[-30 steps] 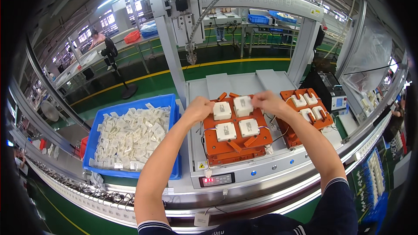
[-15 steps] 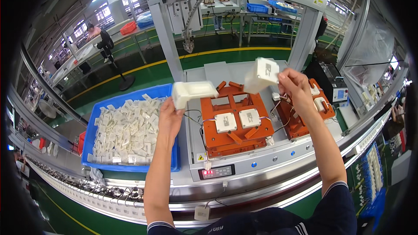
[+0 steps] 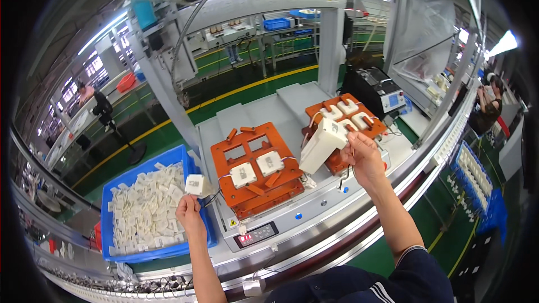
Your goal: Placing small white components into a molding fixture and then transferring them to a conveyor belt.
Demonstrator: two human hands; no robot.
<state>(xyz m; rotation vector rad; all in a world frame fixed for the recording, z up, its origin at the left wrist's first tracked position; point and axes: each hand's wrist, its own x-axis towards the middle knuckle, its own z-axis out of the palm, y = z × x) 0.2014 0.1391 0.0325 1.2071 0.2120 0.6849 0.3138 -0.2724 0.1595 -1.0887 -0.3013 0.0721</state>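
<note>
My left hand (image 3: pixel 188 211) holds a small white plastic box (image 3: pixel 195 184) over the right edge of a blue bin (image 3: pixel 160 253) of white parts. My right hand (image 3: pixel 365 159) grips a larger white plastic box (image 3: pixel 321 145) with a thin wire hanging from it, raised above the gap between two orange fixtures. The near orange fixture (image 3: pixel 257 169) carries two white boxes in its front slots; its two rear slots are bare. The far orange fixture (image 3: pixel 345 121) holds several white boxes.
A grey machine base (image 3: pixel 292 217) with a small red display and buttons runs along the front. A metal column (image 3: pixel 163 90) rises behind the bin. A small instrument with a blue screen (image 3: pixel 389 100) stands at right. Another person (image 3: pixel 487 106) works at far right.
Both hands lifted the two rear white boxes off the near orange fixture. The left hand carried its box left over the blue bin; the right hand brought its box down to the right.
</note>
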